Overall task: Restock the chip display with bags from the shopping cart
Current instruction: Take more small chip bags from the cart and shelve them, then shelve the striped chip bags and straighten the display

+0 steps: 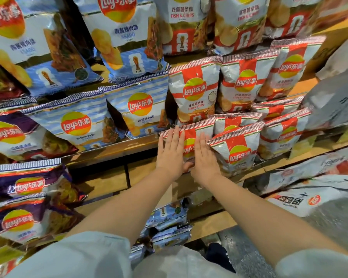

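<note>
Display: wooden shelves (117, 149) in tiers, packed with chip bags, and we're right up close.
Left hand: the left hand (170, 155) lies flat, fingers straight and together, pressed on the left half of the front bag (189, 145), fingertips at its crimped top edge.
Right hand: the right hand (204, 159) is flat too, fingers straight, pressing the right half of that same bag; the thumbs nearly meet at its lower edge.
Front bag: red and white, standing at the front lip of the middle shelf, leaning back a little; neither hand curls round it.
Neighbours: another red bag (236, 153) stands just beside it on the right, touching the right hand's fingers, and more red ones (193, 93) are stacked behind and above.
Blue bags: blue-striped bags (78, 121) fill the same shelf to the left, with bigger ones (121, 37) on the tier above.
Purple bags: purple bags (22, 183) crowd the far left, lower down.
Below: a few blue bags (169, 215) lie between the forearms near the floor.
Right edge: white bags (301, 199) lie blurred, hard to read.
Sleeves: pale sleeves (92, 255) frame the bottom.
</note>
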A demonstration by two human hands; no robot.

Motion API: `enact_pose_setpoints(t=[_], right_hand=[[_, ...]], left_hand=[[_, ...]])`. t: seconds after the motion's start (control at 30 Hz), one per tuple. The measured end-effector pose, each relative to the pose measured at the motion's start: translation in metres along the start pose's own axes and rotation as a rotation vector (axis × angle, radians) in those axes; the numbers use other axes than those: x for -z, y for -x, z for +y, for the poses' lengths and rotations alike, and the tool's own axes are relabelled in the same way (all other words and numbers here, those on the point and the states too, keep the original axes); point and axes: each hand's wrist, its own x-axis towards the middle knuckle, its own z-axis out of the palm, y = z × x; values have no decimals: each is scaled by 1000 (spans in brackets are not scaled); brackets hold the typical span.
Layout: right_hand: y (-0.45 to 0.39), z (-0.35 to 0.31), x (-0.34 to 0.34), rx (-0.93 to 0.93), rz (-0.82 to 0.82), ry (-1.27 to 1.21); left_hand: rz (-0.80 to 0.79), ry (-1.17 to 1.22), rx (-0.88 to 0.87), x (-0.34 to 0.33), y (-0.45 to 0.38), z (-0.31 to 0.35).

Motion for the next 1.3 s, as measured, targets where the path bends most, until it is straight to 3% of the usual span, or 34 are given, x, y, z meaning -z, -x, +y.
enact_pose_setpoints(t=[0.3,0.6,1.1,1.3], right_hand=[[67,1,9,13,-35,-100],[176,51,9,-170,115,-83],[491,237,-56,-746,300,-289],[590,295,-92,-1001,409,-401]], left_hand=[[7,39,-5,18,63,29],[28,64,-137,31,133,117],[14,-150,-831,-1,328,391],[-36,-347,-1086,-16,390,494]])
